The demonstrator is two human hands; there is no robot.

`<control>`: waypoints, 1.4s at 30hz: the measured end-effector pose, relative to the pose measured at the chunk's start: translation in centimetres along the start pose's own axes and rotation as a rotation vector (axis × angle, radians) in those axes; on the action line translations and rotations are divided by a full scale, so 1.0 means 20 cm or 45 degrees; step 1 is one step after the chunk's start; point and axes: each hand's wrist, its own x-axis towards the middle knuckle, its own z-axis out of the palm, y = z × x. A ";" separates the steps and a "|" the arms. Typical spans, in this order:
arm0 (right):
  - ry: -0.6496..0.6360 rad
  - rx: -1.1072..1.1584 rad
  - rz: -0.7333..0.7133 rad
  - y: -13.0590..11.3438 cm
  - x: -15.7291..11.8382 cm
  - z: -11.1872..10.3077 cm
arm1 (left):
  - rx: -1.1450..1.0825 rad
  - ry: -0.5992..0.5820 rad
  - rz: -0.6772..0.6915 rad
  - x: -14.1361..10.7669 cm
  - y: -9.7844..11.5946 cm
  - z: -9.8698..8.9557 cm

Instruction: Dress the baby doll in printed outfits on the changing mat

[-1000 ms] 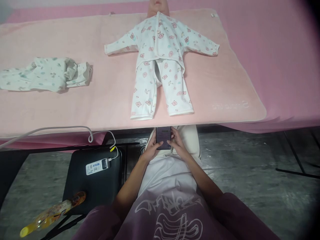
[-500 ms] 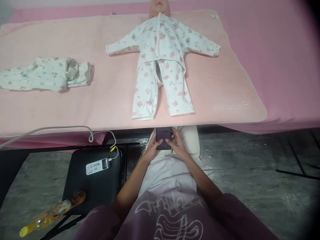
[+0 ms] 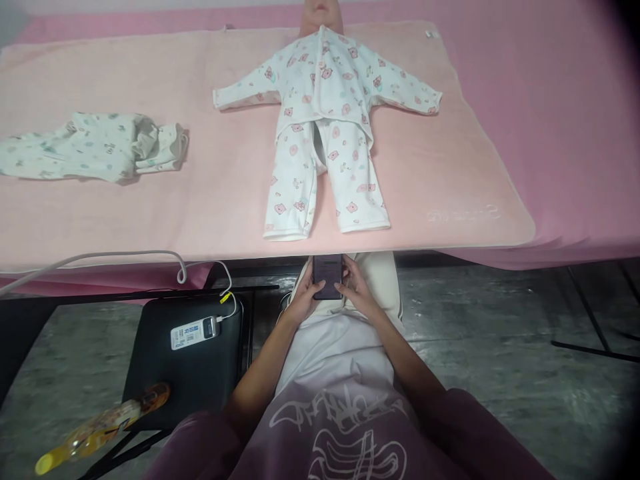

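Over my lap, a dark smartphone (image 3: 328, 279) is held upright between both hands, just below the table's front edge. My left hand (image 3: 304, 295) wraps its left side, with the thumb on the lower screen. My right hand (image 3: 356, 288) grips the right side, its thumb also resting over the screen. Beyond them on the table lies a doll (image 3: 320, 20), its face partly cut off by the top of the view. It wears a white printed baby top (image 3: 325, 77) with sleeves spread wide, and matching baby trousers (image 3: 293, 180) whose legs point toward me.
A pink mat (image 3: 225, 193) covers the table, with a bunched white baby garment (image 3: 90, 147) at left. A black stool (image 3: 190, 373) on the left bears a white power bank (image 3: 195, 332) with a cable (image 3: 125, 254) and a yellow-capped bottle (image 3: 100, 430).
My right thumb has shifted slightly to the right on the phone. The view has moved a little; the doll, the clothes and the things on the stool stay put.
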 end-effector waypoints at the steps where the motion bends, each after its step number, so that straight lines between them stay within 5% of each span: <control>1: 0.029 -0.001 0.001 0.00 0.00 0.01 | 0.006 0.010 0.004 0.00 0.00 0.00; 8: 0.085 0.045 0.032 -0.04 0.01 0.03 | 0.031 0.088 0.030 0.02 -0.01 0.02; 31: 0.106 0.038 0.073 -0.03 0.01 0.02 | -0.102 -0.014 0.008 0.01 0.02 0.02; 42: 0.152 0.079 0.081 -0.08 0.02 0.03 | -0.054 0.112 -0.005 0.03 0.02 0.05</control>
